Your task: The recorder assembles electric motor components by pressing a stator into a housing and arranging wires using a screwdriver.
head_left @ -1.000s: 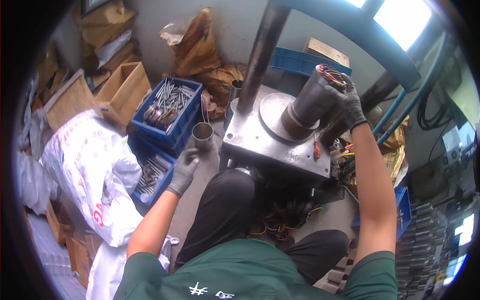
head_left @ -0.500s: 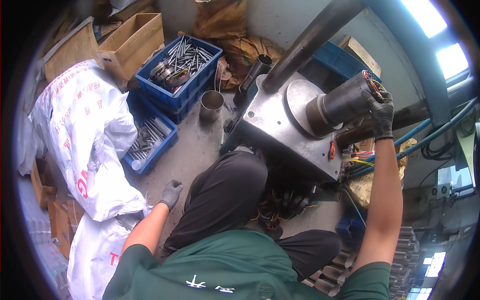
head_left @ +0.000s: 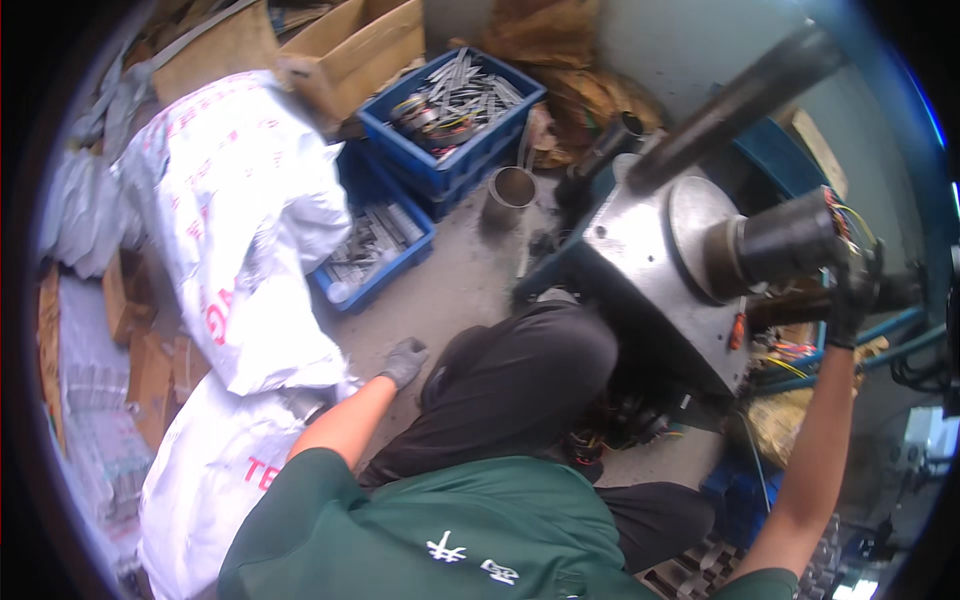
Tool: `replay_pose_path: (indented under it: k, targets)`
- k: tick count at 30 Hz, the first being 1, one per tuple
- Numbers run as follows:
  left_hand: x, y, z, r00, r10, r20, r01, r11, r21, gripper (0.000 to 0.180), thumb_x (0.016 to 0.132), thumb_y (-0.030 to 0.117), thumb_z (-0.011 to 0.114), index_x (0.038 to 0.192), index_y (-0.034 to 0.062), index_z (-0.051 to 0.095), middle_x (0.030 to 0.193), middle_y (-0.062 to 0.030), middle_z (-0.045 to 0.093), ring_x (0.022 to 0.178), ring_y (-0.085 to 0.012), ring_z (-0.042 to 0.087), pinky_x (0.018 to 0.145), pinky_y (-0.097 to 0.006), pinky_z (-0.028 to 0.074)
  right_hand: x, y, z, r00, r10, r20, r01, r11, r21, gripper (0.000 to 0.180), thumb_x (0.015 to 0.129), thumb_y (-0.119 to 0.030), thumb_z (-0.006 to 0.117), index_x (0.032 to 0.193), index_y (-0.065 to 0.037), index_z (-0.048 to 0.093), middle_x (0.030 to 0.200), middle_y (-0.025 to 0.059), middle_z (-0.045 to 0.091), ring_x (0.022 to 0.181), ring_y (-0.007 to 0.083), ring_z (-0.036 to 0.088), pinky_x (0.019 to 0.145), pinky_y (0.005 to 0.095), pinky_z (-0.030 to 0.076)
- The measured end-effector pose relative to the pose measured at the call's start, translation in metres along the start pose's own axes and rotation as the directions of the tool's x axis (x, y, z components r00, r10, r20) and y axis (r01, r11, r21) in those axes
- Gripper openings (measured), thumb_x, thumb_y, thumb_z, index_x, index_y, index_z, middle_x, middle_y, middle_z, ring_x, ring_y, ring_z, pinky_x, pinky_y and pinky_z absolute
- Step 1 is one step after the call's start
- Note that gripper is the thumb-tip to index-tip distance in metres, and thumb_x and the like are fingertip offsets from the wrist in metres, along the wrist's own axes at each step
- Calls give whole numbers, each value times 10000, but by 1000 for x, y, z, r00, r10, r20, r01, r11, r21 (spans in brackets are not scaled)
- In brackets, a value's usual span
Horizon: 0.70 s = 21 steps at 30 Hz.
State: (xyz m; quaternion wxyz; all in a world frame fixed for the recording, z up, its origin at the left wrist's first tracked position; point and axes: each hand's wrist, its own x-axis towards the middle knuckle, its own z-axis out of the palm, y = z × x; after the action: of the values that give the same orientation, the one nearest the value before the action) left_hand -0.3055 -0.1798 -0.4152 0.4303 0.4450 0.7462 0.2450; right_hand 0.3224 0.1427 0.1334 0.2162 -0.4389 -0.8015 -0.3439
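A dark metal cylinder [head_left: 790, 240] lies along a round steel disc [head_left: 690, 225] on a machine's metal plate, at the right. Coloured wires [head_left: 845, 218] stick out of the cylinder's outer end. My right hand [head_left: 853, 295], in a dark glove, grips that end beside the wires; motion smears its fingers somewhat. My left hand [head_left: 405, 362], in a grey glove, is low at the left, between my bent knee and a white sack [head_left: 250, 230]. Its fingers are curled in, with nothing seen in them. On the plate below the cylinder is an orange-red screwdriver [head_left: 737, 330].
One blue crate [head_left: 450, 170] holds metal rods and wound parts; another blue crate [head_left: 385, 270] holds metal pieces. An open metal tube [head_left: 512, 190] stands on the floor. A thick steel bar [head_left: 740, 105] slants over the plate. Blue hoses [head_left: 890, 350] run behind my right forearm.
The whole view has swung, so the scene sits further right in the picture. My right hand stays at the cylinder's wired end. My left hand stays low beside my knee.
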Motion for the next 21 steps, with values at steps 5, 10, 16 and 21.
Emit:
replay_pose_path:
  k: [5, 10, 16, 21]
  targets:
    - [1, -19, -2, 999, -42, -24, 43, 999, 31, 367, 902, 305, 683, 1131, 19, 709, 1109, -197, 735, 1051, -330, 701, 941, -419, 536, 52, -33, -5, 997, 6, -78, 0, 997, 77, 577, 984, -269, 692, 1474, -27, 506, 1493, 187, 545, 1375, 320, 539, 1137, 425, 436]
    - [16, 1, -2, 998, -29, -47, 29, 1000, -5, 370, 905, 291, 673, 1155, 19, 699, 1137, -205, 727, 1080, -344, 695, 968, -415, 530, 78, -73, -12, 944, 185, 274, -277, 895, 349, 570, 967, -241, 713, 1455, -14, 522, 1323, 178, 675, 1171, 243, 678, 989, 362, 538]
    - [104, 61, 16, 985, 158, -71, -164, 982, -89, 373, 899, 281, 686, 1165, 20, 690, 1139, -196, 726, 1076, -329, 702, 957, -419, 535, 75, -93, -5, 963, 238, 125, -262, 935, 238, 523, 898, -309, 767, 1287, -2, 599, 1040, 227, 744, 988, 371, 739, 862, 425, 573]
    - [181, 172, 18, 942, 277, -192, -280, 960, 10, 366, 874, 253, 715, 1169, 39, 689, 1138, -205, 719, 1041, -342, 701, 936, -423, 538, 77, -102, -17, 902, 349, 252, -400, 897, 188, 562, 824, -331, 812, 1255, -31, 611, 1048, 242, 723, 997, 403, 714, 885, 478, 557]
